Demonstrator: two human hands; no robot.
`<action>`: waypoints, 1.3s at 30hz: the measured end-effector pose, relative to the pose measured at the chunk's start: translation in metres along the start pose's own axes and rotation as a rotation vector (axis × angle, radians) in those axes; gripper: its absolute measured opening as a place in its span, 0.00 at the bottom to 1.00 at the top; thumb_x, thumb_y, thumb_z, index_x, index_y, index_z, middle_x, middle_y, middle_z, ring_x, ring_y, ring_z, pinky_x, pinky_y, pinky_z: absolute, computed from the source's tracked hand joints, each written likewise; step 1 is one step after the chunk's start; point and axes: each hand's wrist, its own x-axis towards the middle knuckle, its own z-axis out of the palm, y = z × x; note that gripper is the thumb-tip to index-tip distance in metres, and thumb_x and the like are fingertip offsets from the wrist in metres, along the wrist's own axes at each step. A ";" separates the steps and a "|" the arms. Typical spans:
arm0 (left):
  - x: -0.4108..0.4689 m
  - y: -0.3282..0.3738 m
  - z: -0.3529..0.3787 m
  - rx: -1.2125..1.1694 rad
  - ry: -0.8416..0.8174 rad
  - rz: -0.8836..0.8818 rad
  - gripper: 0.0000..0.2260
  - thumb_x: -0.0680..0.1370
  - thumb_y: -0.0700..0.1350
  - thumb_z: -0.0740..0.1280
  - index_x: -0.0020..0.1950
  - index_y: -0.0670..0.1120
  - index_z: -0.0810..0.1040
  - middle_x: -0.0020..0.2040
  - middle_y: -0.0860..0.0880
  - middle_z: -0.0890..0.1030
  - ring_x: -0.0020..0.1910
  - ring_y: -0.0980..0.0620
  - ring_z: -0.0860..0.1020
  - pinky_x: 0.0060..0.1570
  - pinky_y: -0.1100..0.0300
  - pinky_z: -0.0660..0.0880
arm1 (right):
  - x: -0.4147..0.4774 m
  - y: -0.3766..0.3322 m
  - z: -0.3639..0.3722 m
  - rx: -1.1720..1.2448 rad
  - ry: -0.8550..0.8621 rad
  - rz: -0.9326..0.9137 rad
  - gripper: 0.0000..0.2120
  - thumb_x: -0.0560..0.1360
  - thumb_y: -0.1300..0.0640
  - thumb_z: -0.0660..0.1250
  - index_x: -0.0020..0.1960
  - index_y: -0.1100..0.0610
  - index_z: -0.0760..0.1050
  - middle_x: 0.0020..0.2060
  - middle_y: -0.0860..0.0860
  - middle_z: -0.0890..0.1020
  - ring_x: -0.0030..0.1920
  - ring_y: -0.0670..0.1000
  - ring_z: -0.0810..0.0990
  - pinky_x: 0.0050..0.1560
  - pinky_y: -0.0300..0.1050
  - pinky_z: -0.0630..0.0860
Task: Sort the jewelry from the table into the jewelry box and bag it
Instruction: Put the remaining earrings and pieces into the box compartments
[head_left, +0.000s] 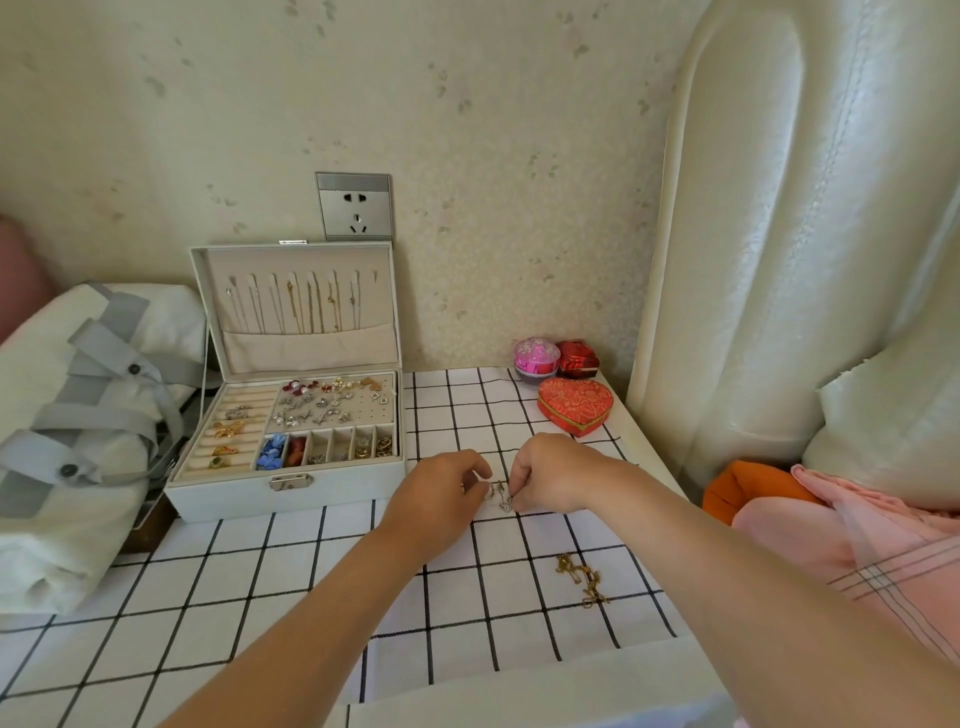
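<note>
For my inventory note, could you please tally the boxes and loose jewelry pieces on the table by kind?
Jewelry box: 1
Small gift boxes: 3 (pink round box, red square box, red heart box)
Loose jewelry: 2 (silver piece pinched by left hand and right hand, gold chain)
Total: 6

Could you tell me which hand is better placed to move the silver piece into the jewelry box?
Probably the left hand: it pinches the silver piece, and the jewelry box stands on its side.
</note>
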 end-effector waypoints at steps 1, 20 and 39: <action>0.000 0.000 0.000 -0.005 -0.004 0.000 0.06 0.80 0.46 0.66 0.55 0.54 0.80 0.45 0.57 0.80 0.43 0.59 0.77 0.47 0.60 0.77 | 0.000 0.000 -0.001 0.002 0.000 -0.001 0.04 0.72 0.53 0.76 0.47 0.48 0.84 0.47 0.46 0.85 0.49 0.50 0.82 0.56 0.51 0.80; 0.001 0.000 -0.001 0.053 -0.005 -0.009 0.10 0.81 0.44 0.63 0.59 0.49 0.80 0.53 0.53 0.80 0.49 0.57 0.76 0.51 0.64 0.74 | -0.005 -0.014 0.000 -0.129 0.028 -0.067 0.09 0.70 0.48 0.76 0.49 0.48 0.85 0.47 0.44 0.85 0.48 0.49 0.81 0.51 0.49 0.80; -0.004 -0.014 -0.091 -0.004 0.255 0.050 0.06 0.80 0.43 0.66 0.54 0.49 0.81 0.46 0.55 0.80 0.38 0.62 0.75 0.40 0.73 0.68 | 0.010 -0.073 -0.050 0.498 0.282 -0.210 0.05 0.72 0.59 0.76 0.47 0.52 0.85 0.36 0.45 0.84 0.33 0.38 0.78 0.30 0.30 0.71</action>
